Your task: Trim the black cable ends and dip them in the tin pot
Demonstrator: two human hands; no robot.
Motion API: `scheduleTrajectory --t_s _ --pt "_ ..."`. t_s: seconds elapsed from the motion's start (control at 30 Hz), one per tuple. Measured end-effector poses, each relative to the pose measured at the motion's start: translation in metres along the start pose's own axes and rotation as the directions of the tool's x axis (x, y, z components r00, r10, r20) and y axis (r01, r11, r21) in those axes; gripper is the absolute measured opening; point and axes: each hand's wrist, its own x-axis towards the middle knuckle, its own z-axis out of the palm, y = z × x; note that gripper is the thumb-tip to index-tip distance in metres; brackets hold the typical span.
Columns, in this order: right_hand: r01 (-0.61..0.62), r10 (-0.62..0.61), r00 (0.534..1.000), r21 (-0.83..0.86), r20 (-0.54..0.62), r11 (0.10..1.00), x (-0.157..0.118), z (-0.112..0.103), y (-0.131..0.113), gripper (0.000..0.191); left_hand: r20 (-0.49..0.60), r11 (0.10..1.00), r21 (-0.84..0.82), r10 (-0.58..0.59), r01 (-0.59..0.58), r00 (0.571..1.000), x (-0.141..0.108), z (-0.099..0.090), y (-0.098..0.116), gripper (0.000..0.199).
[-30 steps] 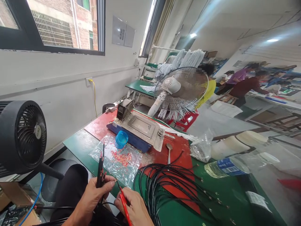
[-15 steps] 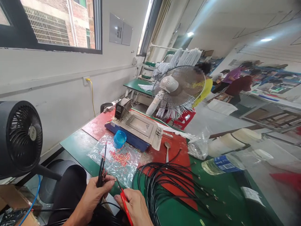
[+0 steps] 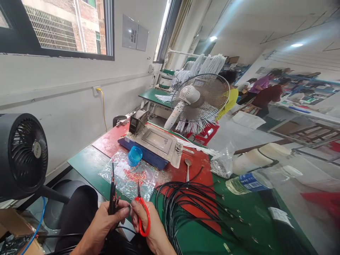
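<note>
My left hand (image 3: 102, 217) is closed around a small bunch of black cables (image 3: 112, 198) that stand upright, with reddish wire ends showing near the top. Close beside it, my right hand (image 3: 148, 219) grips red-handled scissors (image 3: 143, 216), their dark blades pointing up and away from me. The fingertips of both hands nearly meet; what lies between them is too small to make out. Beyond the hands, a clear plastic bag (image 3: 124, 187) lies flat, with many tiny red and yellow scraps (image 3: 135, 175) on it.
A blue cup (image 3: 135, 156) stands by a blue-based machine with a metal plate (image 3: 156, 141). Right of my hands lies a big bundle of black cables (image 3: 175, 202). A spoon (image 3: 187, 170), a bottle (image 3: 247, 183) and a fan (image 3: 199, 99) stand farther off; a dark fan (image 3: 26, 152) is at left.
My right hand has turned the scissors from slanting low to upright, blades now pointing away, and its fingers have come up to my left fingertips. The left hand keeps its cables.
</note>
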Motion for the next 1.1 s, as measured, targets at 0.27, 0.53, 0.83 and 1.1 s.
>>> scheduleTrajectory --t_s 0.27,0.53,0.83,1.1 --pt "0.018 -0.018 1.000 0.031 0.024 0.999 -0.007 0.004 0.005 0.049 0.014 0.999 -0.020 0.030 -0.030 0.999 -0.003 0.000 0.003 0.037" --pt "-0.048 0.047 0.999 0.135 0.005 0.990 -0.005 0.003 0.003 0.049 0.131 0.999 -0.031 0.034 -0.031 0.991 -0.004 0.003 0.004 0.036" --pt "0.035 -0.046 0.997 0.164 0.067 0.986 -0.010 0.007 0.013 0.043 0.165 0.995 -0.092 -0.009 0.024 0.986 -0.006 0.005 0.004 0.033" --pt "-0.021 -0.003 0.993 0.207 0.116 0.978 -0.010 0.006 0.005 0.047 0.177 0.996 -0.089 -0.003 0.019 0.984 -0.010 0.005 0.006 0.032"
